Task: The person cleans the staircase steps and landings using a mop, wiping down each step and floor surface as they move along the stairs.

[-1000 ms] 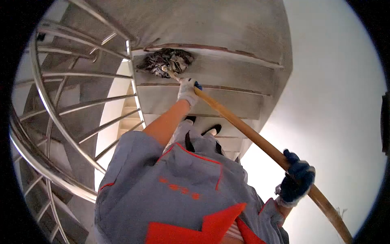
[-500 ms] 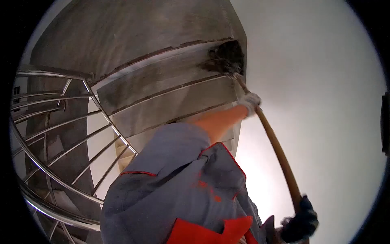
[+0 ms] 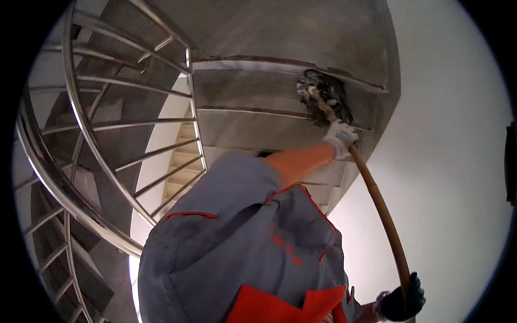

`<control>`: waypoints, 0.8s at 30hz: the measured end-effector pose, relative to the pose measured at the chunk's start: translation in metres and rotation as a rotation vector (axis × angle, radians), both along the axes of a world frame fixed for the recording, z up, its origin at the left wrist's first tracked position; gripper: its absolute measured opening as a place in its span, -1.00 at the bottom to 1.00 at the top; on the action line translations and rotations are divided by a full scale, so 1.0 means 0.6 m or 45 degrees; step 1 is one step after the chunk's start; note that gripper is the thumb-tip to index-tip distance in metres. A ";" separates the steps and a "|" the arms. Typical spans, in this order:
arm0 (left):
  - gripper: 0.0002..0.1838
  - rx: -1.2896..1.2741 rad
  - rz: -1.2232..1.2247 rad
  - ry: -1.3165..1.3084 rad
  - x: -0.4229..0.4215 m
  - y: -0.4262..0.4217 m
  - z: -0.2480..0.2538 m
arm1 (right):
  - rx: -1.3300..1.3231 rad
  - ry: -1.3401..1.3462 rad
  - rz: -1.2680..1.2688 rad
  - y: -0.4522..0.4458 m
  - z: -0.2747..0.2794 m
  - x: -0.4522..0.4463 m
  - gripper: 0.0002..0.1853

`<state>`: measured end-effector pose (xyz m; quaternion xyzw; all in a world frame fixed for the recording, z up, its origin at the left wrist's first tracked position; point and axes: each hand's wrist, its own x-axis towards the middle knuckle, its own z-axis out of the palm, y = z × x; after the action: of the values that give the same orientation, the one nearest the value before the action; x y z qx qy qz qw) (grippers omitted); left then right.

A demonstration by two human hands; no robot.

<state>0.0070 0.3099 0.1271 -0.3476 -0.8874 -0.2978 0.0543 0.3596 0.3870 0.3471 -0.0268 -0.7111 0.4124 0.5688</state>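
A mop with a long wooden handle (image 3: 383,212) slants across the right side of the head view. Its dark, stringy mop head (image 3: 328,94) lies against a grey stair step (image 3: 242,89). My left hand (image 3: 342,139), in a pale glove, is closed around the handle just behind the mop head. Lower right, my right hand (image 3: 403,302) grips the upper part of the handle; the dark side of its glove shows. Between them the handle looks curved in this wide view.
A shiny metal railing (image 3: 102,161) curves along the left side. Pale steps (image 3: 183,153) show behind its bars. A white wall (image 3: 452,161) borders the stairs on the right. Grey clothing with red trim (image 3: 242,247) fills the lower middle.
The view has shifted, with the railing now larger. The mop head has moved from the step's wall-side end inward along it. Both hands keep their hold on the handle.
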 end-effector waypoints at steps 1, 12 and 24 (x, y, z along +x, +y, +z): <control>-0.83 0.007 0.075 -0.030 -0.003 -0.059 -0.015 | 0.180 -0.195 0.038 0.012 -0.012 -0.005 -0.59; -0.59 0.028 0.998 -0.301 0.045 -0.462 -0.276 | -0.609 -0.614 1.427 -0.157 -0.115 -0.231 -0.83; -0.61 0.231 0.859 -0.427 0.041 -0.249 -0.261 | -0.180 -0.812 0.742 0.025 -0.055 -0.178 -0.77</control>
<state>0.0319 0.1606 -0.0298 0.0235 -0.9185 -0.3933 0.0339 0.2530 0.4018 0.3141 0.0102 -0.7990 0.5744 0.1775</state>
